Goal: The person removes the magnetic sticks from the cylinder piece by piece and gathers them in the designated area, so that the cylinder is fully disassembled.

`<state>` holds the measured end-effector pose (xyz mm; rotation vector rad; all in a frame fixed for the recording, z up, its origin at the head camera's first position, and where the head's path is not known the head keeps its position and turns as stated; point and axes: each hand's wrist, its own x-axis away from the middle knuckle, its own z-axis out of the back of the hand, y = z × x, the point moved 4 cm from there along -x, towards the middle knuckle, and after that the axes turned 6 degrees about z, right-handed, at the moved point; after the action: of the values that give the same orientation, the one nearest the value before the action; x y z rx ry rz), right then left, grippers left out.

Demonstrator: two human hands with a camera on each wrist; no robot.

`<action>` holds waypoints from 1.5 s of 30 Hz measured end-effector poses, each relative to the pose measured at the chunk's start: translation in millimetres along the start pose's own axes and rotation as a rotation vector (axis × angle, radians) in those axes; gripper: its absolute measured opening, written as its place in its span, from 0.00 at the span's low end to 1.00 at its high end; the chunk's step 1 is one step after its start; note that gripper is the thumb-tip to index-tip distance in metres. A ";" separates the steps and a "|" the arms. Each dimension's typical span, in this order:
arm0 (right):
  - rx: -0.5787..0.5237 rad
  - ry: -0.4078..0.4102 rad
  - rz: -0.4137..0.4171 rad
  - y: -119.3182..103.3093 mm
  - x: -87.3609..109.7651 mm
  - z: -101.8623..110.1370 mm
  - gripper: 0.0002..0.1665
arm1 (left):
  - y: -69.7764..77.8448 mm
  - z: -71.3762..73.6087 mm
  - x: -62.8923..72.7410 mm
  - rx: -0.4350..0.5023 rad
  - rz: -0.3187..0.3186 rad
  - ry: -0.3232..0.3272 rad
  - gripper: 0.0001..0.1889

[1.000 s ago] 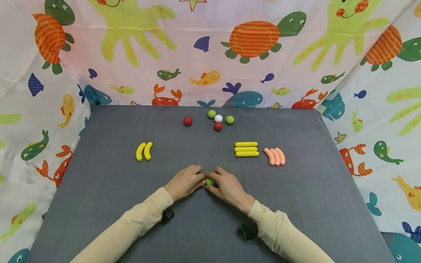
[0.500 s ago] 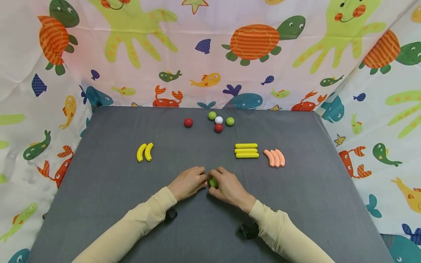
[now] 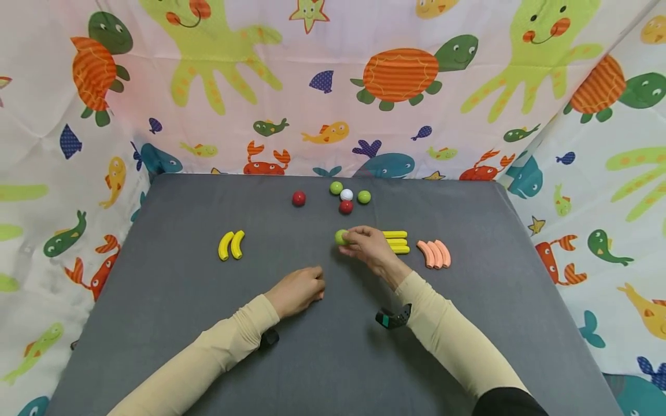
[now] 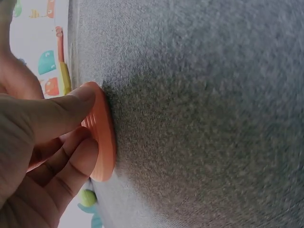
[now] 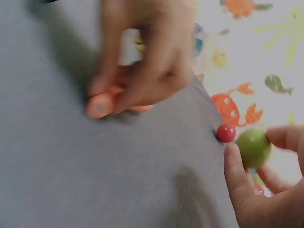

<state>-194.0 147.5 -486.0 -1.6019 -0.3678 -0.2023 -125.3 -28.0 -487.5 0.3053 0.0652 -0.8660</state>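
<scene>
My left hand (image 3: pixel 296 290) pinches a salmon-orange curved toy rod (image 4: pixel 105 137) between thumb and fingers, low over the grey cloth; the fingers hide it in the head view. In the right wrist view one round end of this rod shows below the blurred left hand. Raised farther forward and to the right, my right hand (image 3: pixel 370 249) holds a green ball (image 3: pixel 340 237) by its fingertips. The same green ball (image 5: pixel 254 148) shows whole in the right wrist view. That hand partly covers three straight yellow rods (image 3: pixel 398 242) lying behind it.
Green balls (image 3: pixel 364 197), red balls (image 3: pixel 299 199) and a white ball (image 3: pixel 346 195) lie near the table's (image 3: pixel 208 346) back edge. Two curved yellow rods (image 3: pixel 230 245) are at the left, three curved pink rods (image 3: pixel 434 254) at the right. A patterned curtain (image 3: pixel 333 98) surrounds the table.
My right hand has drawn the green ball away from the left hand and carried it up and forward. The left hand has stayed nearly in place with the orange rod.
</scene>
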 end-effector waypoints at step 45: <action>1.123 -0.027 0.760 34.6 62.0 -14.0 0.09 | -0.7 -2.7 -14.6 -0.043 0.320 0.128 0.10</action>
<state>-122.7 139.4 -495.7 -0.5380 0.1393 0.5363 -135.1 -16.9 -487.7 0.3206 0.1497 -0.5263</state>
